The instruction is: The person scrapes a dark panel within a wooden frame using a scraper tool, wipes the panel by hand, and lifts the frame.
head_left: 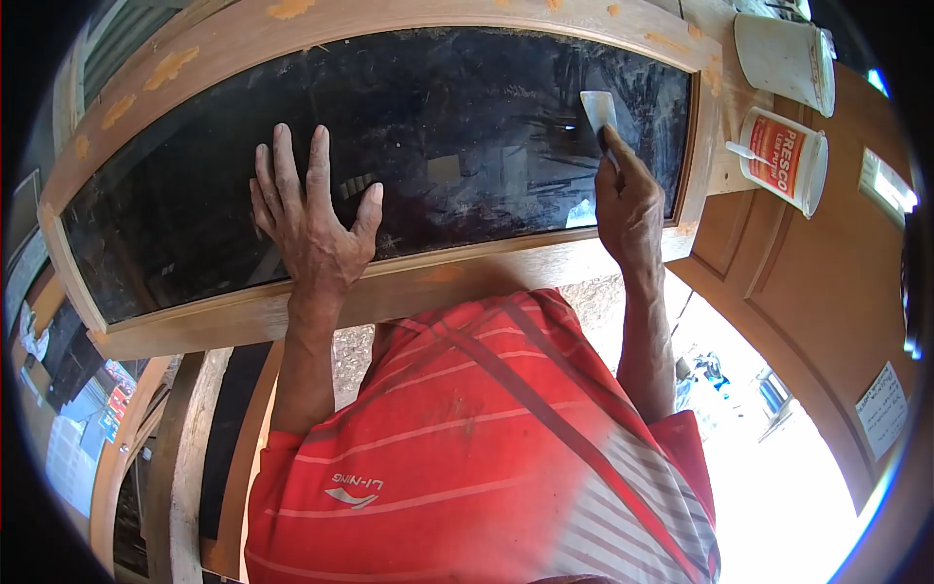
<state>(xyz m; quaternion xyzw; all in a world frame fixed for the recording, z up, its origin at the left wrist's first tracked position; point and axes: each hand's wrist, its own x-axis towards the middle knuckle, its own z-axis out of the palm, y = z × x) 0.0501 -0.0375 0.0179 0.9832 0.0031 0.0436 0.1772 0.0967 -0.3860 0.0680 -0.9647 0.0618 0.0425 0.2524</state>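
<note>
A dark glass panel [438,146] set in a wooden frame [467,275] lies in front of me. Orange-brown filler patches mark the frame's wood. My left hand [316,219] is over the glass left of the middle, fingers spread and holding nothing. Near the right end of the glass, my right hand [630,200] grips a putty knife [598,109], its pale blade pointing up and to the left. The hand hides the handle. Smears and scratch-like marks cover the glass around the blade.
Right of the frame stand a white tub with a red label [778,161] and a larger pale bucket [778,58]. A brown wooden door panel [808,263] is beyond them. Wooden boards [185,457] stand at the lower left, under the frame.
</note>
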